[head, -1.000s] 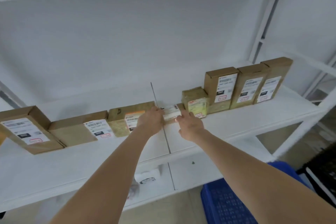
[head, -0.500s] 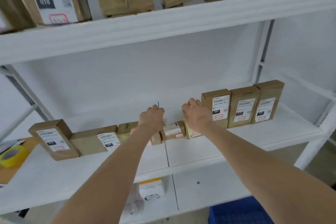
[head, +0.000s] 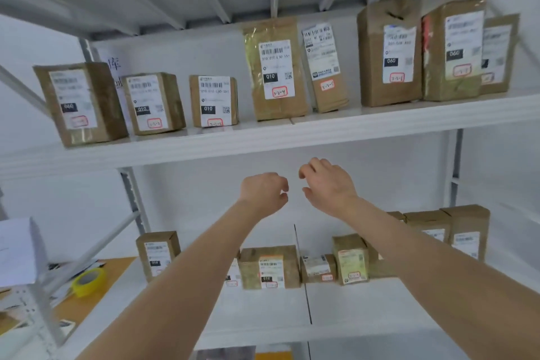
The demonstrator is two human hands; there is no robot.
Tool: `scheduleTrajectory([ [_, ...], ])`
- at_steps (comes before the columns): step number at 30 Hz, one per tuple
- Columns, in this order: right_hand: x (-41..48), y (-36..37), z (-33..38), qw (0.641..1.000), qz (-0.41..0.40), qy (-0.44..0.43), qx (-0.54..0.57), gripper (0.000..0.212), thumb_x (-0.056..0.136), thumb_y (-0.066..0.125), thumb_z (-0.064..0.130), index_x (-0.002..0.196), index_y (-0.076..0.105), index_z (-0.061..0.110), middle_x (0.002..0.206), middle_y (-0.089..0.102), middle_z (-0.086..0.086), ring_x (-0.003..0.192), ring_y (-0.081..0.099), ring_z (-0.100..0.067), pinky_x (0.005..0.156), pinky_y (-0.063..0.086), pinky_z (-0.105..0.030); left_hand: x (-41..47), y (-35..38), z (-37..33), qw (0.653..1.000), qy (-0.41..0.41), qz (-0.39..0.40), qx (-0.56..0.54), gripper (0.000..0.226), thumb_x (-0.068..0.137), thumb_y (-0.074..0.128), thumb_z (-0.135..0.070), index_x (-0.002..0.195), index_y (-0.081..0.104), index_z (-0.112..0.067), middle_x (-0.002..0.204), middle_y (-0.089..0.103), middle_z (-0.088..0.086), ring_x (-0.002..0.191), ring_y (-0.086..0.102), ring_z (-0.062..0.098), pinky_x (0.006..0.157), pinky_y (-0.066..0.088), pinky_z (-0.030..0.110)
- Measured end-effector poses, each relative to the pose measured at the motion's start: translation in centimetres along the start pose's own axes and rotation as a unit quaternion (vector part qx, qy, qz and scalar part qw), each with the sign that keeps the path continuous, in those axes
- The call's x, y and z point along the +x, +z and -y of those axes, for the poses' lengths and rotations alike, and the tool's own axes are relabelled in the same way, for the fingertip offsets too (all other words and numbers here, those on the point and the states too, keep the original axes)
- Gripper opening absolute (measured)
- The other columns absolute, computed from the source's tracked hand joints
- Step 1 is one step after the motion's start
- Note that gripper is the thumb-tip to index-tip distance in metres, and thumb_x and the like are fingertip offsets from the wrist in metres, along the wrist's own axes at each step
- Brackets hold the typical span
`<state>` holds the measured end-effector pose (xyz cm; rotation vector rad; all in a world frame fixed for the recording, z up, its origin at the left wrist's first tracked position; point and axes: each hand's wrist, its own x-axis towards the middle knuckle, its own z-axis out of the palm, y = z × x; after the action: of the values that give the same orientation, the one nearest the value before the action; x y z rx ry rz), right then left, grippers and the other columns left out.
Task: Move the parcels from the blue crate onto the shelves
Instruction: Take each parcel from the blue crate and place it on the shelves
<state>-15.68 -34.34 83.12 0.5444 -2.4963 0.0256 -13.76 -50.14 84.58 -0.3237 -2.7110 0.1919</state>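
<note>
Head camera looks up at white shelving: the left hand and right hand hover side by side in the air, fingers loosely curled, holding nothing. Small parcels stand along the back edge of the lower shelf, below both hands and untouched. Larger parcels line the upper shelf above.

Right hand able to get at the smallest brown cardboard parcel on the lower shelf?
Likely yes: right hand is empty and nothing stands before the smallest brown cardboard parcel on the white shelf.
</note>
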Motion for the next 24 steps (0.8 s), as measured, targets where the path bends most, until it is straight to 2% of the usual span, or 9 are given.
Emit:
scheduleTrajectory([
  [4,0.0,-3.8,2.1,0.998,-0.033,-0.048,0.002,0.028,0.097,0.045,0.029,0.124,0.048,0.021,0.125,0.053,0.002,0.11,0.054,-0.021,0.089,0.04,-0.034,-2.0,-3.9,1.2,0.995,0.022,-0.093,0.011,0.027,0.092,0.042,-0.034,0.099,0.068,-0.028,0.097,0.068,-0.008,0.092,0.062,0.018,0.07,0.046,0.027],
  [8,1.3,-7.7,3.8,0.991,-0.104,-0.077,0.018,0.025,0.096,0.046,0.024,0.12,0.05,0.019,0.123,0.057,0.002,0.109,0.055,-0.022,0.083,0.037,-0.033,-2.9,-7.8,3.2,0.986,0.019,-0.165,0.023,0.025,0.091,0.044,-0.032,0.096,0.067,-0.025,0.093,0.07,-0.006,0.086,0.063,0.021,0.068,0.048,0.028],
  [12,3.9,-11.2,5.0,0.981,-0.166,-0.098,0.028,0.021,0.092,0.051,0.019,0.112,0.055,0.015,0.116,0.058,-0.001,0.107,0.053,-0.025,0.077,0.033,-0.031,-2.5,-10.9,5.5,0.976,-0.016,-0.212,0.043,0.022,0.091,0.045,-0.03,0.093,0.066,-0.023,0.09,0.069,-0.004,0.084,0.063,0.021,0.059,0.04,0.025],
  [14,5.4,-12.3,5.2,0.978,-0.182,-0.102,0.027,0.018,0.09,0.05,0.017,0.108,0.054,0.014,0.112,0.057,-0.003,0.104,0.052,-0.026,0.075,0.032,-0.032,-2.3,-12.1,6.6,0.974,-0.025,-0.22,0.054,0.021,0.091,0.044,-0.029,0.095,0.065,-0.022,0.091,0.068,-0.004,0.084,0.063,0.021,0.06,0.043,0.027],
  [17,7.4,-13.2,5.3,0.977,-0.189,-0.1,0.023,0.019,0.091,0.049,0.02,0.109,0.051,0.015,0.113,0.055,-0.003,0.103,0.05,-0.024,0.073,0.029,-0.03,-2.1,-12.8,8.3,0.975,-0.046,-0.21,0.053,0.022,0.092,0.046,-0.028,0.109,0.059,-0.022,0.105,0.064,-0.005,0.093,0.061,0.02,0.069,0.05,0.032],
  [20,9.1,-13.5,6.0,0.98,-0.172,-0.093,0.035,0.025,0.091,0.052,0.025,0.113,0.049,0.016,0.12,0.05,-0.003,0.108,0.048,-0.023,0.072,0.032,-0.029,-2.0,-12.9,10.0,0.978,-0.088,-0.182,0.043,0.032,0.092,0.05,-0.031,0.123,0.053,-0.022,0.119,0.055,-0.003,0.106,0.056,0.02,0.073,0.047,0.032],
  [24,10.8,-13.0,8.3,0.982,-0.148,-0.102,0.066,0.036,0.089,0.059,0.032,0.121,0.048,0.019,0.125,0.044,-0.004,0.115,0.046,-0.024,0.084,0.04,-0.035,-2.6,-12.9,11.9,0.979,-0.139,-0.147,0.034,0.041,0.091,0.053,-0.03,0.13,0.047,-0.019,0.126,0.047,0.003,0.111,0.054,0.024,0.08,0.05,0.038],
])
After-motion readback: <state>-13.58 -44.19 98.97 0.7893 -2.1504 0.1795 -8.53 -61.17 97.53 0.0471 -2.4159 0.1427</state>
